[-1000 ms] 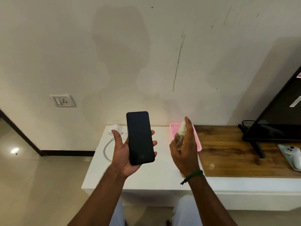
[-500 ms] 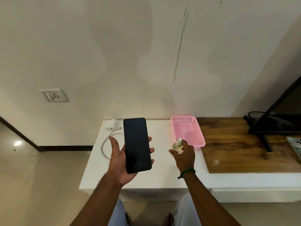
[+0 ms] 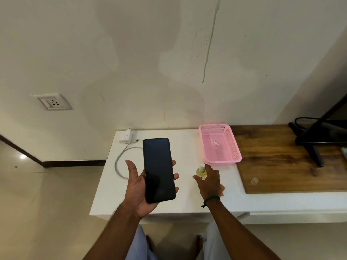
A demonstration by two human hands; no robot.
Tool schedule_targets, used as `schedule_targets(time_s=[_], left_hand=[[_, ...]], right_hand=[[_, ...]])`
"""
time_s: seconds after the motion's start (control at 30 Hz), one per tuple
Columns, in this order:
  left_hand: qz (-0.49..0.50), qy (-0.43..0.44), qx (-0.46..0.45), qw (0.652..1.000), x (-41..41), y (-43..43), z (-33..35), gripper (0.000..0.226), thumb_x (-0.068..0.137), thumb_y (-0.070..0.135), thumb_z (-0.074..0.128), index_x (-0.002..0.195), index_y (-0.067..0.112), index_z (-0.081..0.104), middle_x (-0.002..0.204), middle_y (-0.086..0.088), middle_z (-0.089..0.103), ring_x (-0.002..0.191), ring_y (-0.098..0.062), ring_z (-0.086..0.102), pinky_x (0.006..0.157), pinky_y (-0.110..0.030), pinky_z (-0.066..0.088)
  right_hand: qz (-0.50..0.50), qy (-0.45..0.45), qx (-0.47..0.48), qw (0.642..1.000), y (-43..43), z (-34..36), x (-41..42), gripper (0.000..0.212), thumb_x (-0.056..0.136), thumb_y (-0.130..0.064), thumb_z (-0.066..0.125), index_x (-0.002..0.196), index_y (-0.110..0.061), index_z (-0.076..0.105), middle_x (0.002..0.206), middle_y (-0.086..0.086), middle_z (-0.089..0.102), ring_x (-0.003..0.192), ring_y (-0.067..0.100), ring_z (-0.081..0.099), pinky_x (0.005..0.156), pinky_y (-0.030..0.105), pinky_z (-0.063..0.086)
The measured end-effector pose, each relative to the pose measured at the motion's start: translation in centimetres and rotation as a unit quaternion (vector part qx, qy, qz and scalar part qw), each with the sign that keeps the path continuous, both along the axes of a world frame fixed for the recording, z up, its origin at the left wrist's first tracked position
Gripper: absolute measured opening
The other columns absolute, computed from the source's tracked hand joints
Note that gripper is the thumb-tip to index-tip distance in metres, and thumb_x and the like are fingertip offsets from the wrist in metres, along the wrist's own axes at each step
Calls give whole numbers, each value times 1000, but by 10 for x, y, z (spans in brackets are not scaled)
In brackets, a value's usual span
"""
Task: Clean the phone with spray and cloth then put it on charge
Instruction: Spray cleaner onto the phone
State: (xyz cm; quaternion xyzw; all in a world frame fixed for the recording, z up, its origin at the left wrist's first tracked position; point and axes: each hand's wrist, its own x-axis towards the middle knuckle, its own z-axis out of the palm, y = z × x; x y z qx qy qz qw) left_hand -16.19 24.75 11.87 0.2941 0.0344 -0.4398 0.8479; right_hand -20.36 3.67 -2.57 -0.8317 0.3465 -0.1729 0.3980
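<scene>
A black phone (image 3: 158, 169) with a dark screen lies upright in my left hand (image 3: 139, 188), thumb on one edge and fingertips curled round the other. My right hand (image 3: 209, 182) grips a small spray bottle (image 3: 201, 170) of yellowish liquid with a white nozzle, low over the white table (image 3: 184, 147), just in front of the pink basket. A white charger (image 3: 126, 136) with its looped cable (image 3: 120, 160) lies at the table's back left corner. A bit of something orange shows under my right hand; I cannot tell what it is.
A pink basket (image 3: 231, 147) holds a small white piece. To its right lies a wooden board (image 3: 277, 162) with a small clear cap (image 3: 254, 180) and a black screen stand (image 3: 317, 143). A wall socket (image 3: 51, 103) sits left of the table.
My right hand has lowered the spray bottle from beside the phone down to the table near the basket. The phone stays in my left hand, slightly lower.
</scene>
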Motion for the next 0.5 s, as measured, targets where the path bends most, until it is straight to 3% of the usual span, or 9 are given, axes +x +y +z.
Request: schedule_targets(time_s=[0.27, 0.5], left_hand=[[15, -6, 3, 1000, 1, 0, 1, 96, 65, 86, 32, 129, 21, 59, 134, -14, 58, 108, -39, 61, 87, -53, 52], [21, -7, 7, 1000, 3, 4, 2, 98, 63, 87, 35, 132, 20, 57, 135, -14, 56, 110, -39, 61, 86, -53, 52]], right_hand=[[-6, 21, -14, 1000, -1, -9, -3, 54, 69, -21, 82, 117, -12, 59, 104, 7, 65, 103, 27, 54, 84, 37, 46], [-12, 25, -33, 999, 1, -14, -4, 56, 66, -22, 84, 116, -13, 59, 102, 8, 65, 99, 27, 55, 80, 38, 47]])
